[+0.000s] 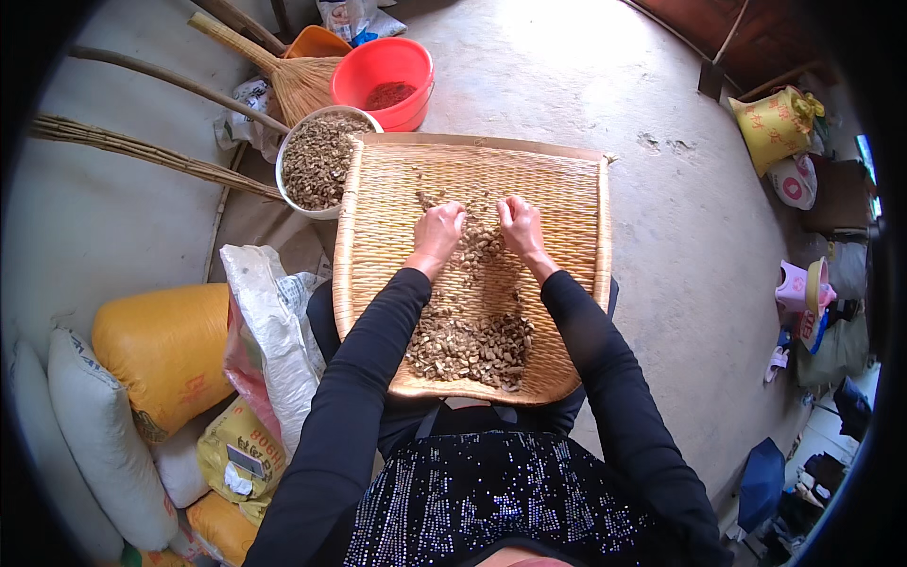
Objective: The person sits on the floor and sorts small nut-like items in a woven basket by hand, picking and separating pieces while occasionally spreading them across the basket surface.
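Observation:
A woven wicker winnowing tray rests across my lap. Small dried brown pieces, whose kind I cannot tell, lie heaped at its near end, and a thinner scatter runs up its middle. Over that scatter are both my hands, a short way apart. My left hand has curled fingers at the left side of the scatter. On the other side my right hand is curled too, thumb against the fingers. Whether either holds a piece is too small to tell.
A white bucket of similar pieces stands at the tray's far left corner, beside a red bucket and a straw broom. Stuffed sacks and a white woven bag lie at left. Another yellow sack stands at right.

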`<state>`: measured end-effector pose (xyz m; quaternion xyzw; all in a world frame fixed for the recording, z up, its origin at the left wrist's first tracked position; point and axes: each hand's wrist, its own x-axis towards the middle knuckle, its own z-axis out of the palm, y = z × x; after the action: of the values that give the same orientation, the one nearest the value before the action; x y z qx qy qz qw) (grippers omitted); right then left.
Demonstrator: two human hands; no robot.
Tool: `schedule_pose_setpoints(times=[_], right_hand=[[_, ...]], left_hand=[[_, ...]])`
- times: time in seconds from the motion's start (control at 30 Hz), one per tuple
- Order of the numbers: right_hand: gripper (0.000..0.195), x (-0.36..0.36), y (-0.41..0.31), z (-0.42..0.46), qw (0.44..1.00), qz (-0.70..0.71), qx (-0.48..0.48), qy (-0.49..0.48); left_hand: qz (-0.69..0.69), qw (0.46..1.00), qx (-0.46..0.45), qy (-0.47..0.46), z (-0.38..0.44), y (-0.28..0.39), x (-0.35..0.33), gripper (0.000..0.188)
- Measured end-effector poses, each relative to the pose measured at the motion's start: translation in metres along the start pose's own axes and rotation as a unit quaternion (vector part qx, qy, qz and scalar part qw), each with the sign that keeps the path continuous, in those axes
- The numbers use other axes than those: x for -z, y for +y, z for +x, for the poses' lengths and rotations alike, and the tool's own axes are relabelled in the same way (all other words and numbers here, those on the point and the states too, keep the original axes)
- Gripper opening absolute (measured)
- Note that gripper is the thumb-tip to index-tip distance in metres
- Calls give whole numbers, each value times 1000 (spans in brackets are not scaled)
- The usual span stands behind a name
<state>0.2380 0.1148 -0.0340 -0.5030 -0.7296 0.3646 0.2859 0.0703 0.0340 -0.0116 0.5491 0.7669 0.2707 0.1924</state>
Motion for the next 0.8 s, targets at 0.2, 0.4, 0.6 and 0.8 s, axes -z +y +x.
schedule_pose_setpoints(times=[0.2, 0.4, 0.6, 0.8], right_hand=[[24, 31, 2, -18, 995, 4, -59, -80], [18, 32, -4, -17, 997, -25, -27, -66], [14, -2, -3, 6, 985, -134, 97, -49], [17, -28, -5, 17, 965, -206, 131, -99]], left_hand=[[53, 996, -49, -42, 10, 3, -25, 20], [14, 1000, -23, -1, 13, -4, -36, 20], [-199, 969, 116, 94, -12, -16, -27, 27], [-399, 886, 221, 89, -35, -24, -11, 21]])
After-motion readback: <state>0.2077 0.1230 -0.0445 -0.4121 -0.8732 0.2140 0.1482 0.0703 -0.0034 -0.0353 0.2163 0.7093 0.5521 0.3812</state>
